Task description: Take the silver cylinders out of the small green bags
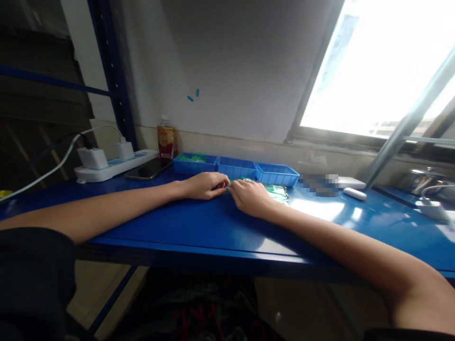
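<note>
Both of my arms reach far across a blue table (pixel 199 227). My left hand (pixel 205 184) rests on the table with fingers curled in a pinch. My right hand (pixel 249 195) lies just beside it, fingers closed too. The fingertips of both hands meet on a small grey item (pixel 227 188) too small to name. A pile of green packets (pixel 275 191) lies right behind my right hand. Three blue bins (pixel 237 167) stand in a row just beyond the hands; the left one holds green pieces.
A white power strip (pixel 113 166) with plugged chargers and a dark phone (pixel 148 169) lie at the back left. A small bottle (pixel 166 141) stands by the wall. White devices (pixel 354 192) sit at the right under a bright window. A blue rack post (pixel 113 71) rises at the left.
</note>
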Available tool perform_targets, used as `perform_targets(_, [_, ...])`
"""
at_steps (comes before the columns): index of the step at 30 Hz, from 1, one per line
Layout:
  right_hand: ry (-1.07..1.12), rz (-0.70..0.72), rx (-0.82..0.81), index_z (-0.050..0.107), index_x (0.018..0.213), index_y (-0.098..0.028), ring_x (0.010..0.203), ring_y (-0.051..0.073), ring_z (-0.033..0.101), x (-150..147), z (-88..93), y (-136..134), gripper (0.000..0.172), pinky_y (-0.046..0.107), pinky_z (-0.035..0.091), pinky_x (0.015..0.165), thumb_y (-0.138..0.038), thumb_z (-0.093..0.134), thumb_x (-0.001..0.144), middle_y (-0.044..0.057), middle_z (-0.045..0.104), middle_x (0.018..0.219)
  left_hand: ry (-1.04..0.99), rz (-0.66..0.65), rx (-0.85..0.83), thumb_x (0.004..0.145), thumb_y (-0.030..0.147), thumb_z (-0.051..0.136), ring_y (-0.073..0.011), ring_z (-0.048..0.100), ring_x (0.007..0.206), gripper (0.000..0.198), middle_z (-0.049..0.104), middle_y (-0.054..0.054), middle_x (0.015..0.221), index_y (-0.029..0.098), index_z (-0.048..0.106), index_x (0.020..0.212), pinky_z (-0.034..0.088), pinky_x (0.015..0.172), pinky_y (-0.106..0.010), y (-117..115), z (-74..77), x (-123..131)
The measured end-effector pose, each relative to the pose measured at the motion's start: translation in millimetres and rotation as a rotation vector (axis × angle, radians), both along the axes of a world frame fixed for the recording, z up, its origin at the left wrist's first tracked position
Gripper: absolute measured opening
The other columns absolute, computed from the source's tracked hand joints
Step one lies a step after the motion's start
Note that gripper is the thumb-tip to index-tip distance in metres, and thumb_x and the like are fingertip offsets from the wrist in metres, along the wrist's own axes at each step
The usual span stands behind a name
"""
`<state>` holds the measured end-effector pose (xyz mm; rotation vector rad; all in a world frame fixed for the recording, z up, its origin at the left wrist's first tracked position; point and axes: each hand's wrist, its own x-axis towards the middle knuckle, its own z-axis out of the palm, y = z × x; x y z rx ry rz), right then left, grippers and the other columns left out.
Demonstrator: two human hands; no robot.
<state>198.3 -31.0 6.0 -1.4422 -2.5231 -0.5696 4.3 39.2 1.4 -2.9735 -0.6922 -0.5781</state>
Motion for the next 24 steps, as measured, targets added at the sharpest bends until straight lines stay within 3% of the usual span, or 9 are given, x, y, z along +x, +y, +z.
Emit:
perform_targets(5, [0.033, -0.010, -0.008, 0.052, 0.103, -0.018, 0.088, 0.025, 0.066, 0.2, -0.2, 0.8, 0.030, 0.031, 0.044, 0.066, -0.040, 0.034, 0.095, 0.008, 0.069, 0.097, 0.009, -0.008, 0.029, 0.095, 0.032, 0.039, -0.0179, 0.060, 0.087, 0.023, 0.064, -0.007, 0.095, 0.017, 0.056, 0.100, 0.043, 0.077, -0.026, -0.1, -0.2, 0.9])
perform_targets(11, [0.029, -0.039, -0.034, 0.050, 0.104, -0.018, 0.086, 0.025, 0.066, -0.5, 0.8, -0.6, 0.026, 0.030, 0.044, 0.064, -0.035, 0.033, 0.096, 0.008, 0.069, 0.094, 0.033, -0.024, 0.056, 0.096, 0.031, 0.035, -0.0181, 0.059, 0.087, 0.027, 0.063, -0.008, 0.095, 0.016, 0.057, 0.101, 0.043, 0.078, -0.026, 0.6, 0.3, 1.2])
perform_targets(19, [-0.018, -0.055, -0.049, 0.054, 0.105, -0.018, 0.093, 0.025, 0.065, -2.5, 3.2, -3.9, 0.035, 0.032, 0.045, 0.070, -0.035, 0.024, 0.098, 0.011, 0.068, 0.102, -0.008, -0.016, -0.006, 0.089, 0.035, 0.050, -0.0154, 0.059, 0.076, 0.024, 0.063, -0.004, 0.087, 0.017, 0.056, 0.104, 0.042, 0.069, -0.024, -0.5, 0.8, -0.7])
perform_targets(24, [-0.019, -0.048, -0.053, 0.056, 0.102, -0.018, 0.097, 0.025, 0.064, -2.3, 3.1, -3.5, 0.039, 0.032, 0.045, 0.073, -0.036, 0.022, 0.099, 0.011, 0.067, 0.104, 0.018, -0.037, 0.032, 0.093, 0.034, 0.043, -0.0169, 0.059, 0.083, 0.024, 0.063, -0.006, 0.093, 0.016, 0.058, 0.100, 0.043, 0.076, -0.026, 0.9, 0.2, 0.1])
